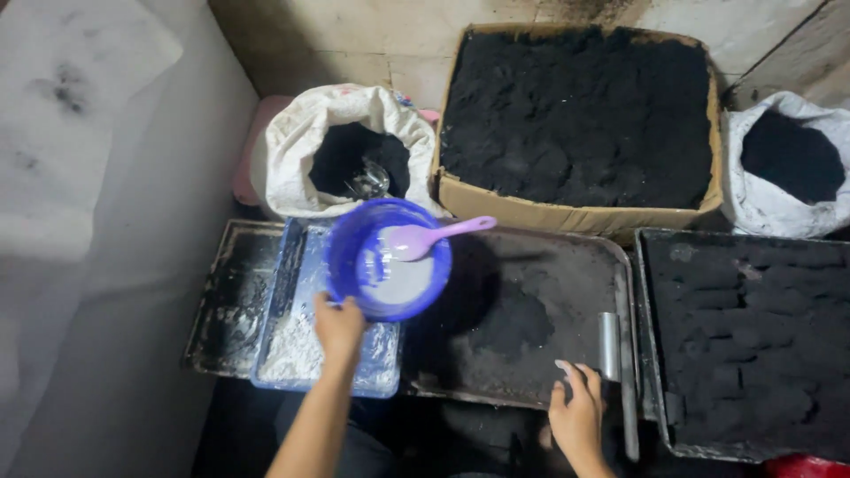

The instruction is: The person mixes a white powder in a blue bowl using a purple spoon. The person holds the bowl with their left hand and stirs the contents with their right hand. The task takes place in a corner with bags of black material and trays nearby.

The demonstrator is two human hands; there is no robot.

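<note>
Blue plastic bowl (387,258) is held at its near rim by the left hand (338,326), fingers curled over the edge; it sits tilted above a blue rectangular tray (285,292) dusted with white powder. Pale grey paste lies inside the bowl, and a lilac plastic spoon (431,237) rests in it, handle pointing right. The right hand (577,409) is well apart from the bowl, fingers pressed on the near edge of a black metal tray (522,310) that carries a small heap of dark powder. Just beside that hand lies a short metal tube (609,346). Behind the trays stand a white sack (301,142) and a cardboard box (575,215), both filled with black powder.
</note>
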